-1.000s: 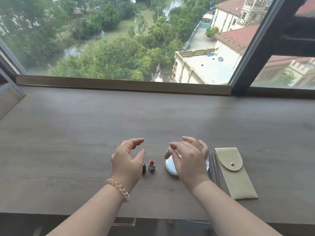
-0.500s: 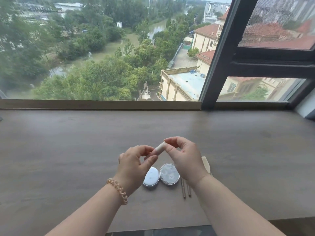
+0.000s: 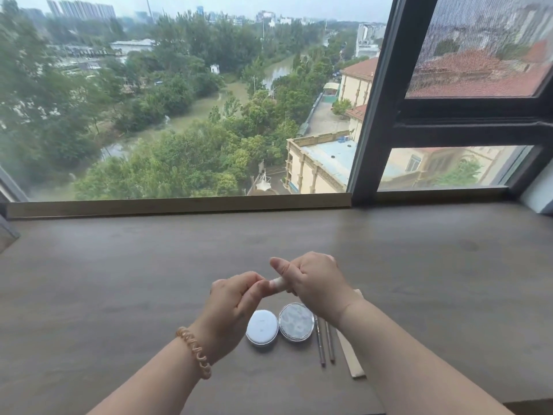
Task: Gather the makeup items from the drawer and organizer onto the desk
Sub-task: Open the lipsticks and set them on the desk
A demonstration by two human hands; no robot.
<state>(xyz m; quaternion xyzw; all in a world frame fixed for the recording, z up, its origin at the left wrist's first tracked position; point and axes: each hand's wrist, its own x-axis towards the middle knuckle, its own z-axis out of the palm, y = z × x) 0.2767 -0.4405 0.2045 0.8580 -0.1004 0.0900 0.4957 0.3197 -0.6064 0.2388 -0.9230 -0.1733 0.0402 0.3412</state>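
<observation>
Since the right hand [image 3: 317, 284] now fists the small white tube [image 3: 277, 283], left hand [image 3: 232, 301] pinching its end, guess it's uncapping, not gathering.

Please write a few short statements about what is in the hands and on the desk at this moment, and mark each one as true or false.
1. The left hand and the right hand both hold one small white tube above the desk. True.
2. Two thin pencils lie beside the silver compact. True.
3. The silver compact is stacked on the white compact. False: they lie side by side on the desk.
4. The coiled bracelet is on the right wrist. False: it is on the left wrist.
</observation>
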